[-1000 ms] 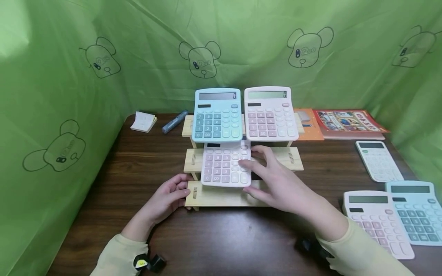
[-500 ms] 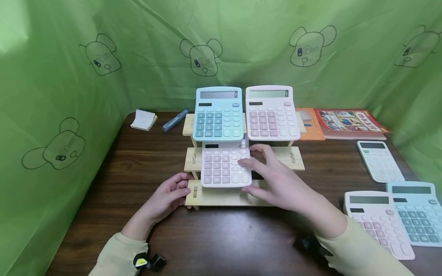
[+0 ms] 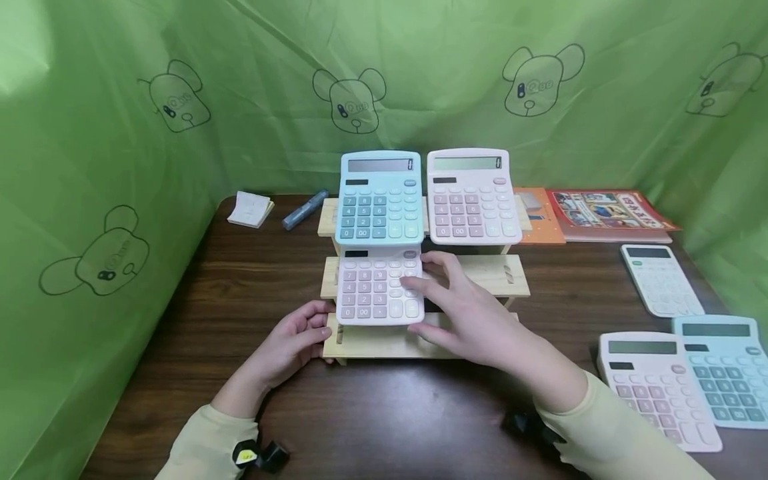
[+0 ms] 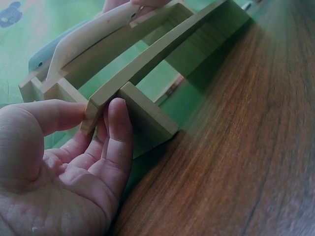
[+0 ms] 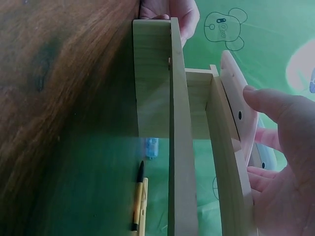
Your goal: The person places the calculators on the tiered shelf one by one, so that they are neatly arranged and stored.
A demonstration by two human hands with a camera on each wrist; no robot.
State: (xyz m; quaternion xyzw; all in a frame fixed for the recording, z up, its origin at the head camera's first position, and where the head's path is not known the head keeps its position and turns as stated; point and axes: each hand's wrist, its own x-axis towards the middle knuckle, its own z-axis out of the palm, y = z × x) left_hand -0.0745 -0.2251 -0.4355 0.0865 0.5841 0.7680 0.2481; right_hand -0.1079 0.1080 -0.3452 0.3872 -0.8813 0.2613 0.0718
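The wooden rack [image 3: 393, 342] bears, at its middle tier, a pink calculator [image 3: 364, 287] just left of the right hand [image 3: 465, 312], whose fingers clamp its right edge, while the left hand's [image 3: 294, 341] thumb and fingers pinch the rack's front left end.

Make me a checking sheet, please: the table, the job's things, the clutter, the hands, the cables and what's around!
Surface: dark, wood-grained table.
Job's things: stepped wooden stand; blue calculator and upper pink calculator at its top step; lower pink calculator at its middle step.
Clutter: notepad and blue-grey object at the left; red booklet and three more calculators at the right.
Hands: left hand grips the bottom step's left end; right hand holds the lower pink calculator's right side.
Cables: nothing seen.
Surroundings: green cloth with animal-face drawings.
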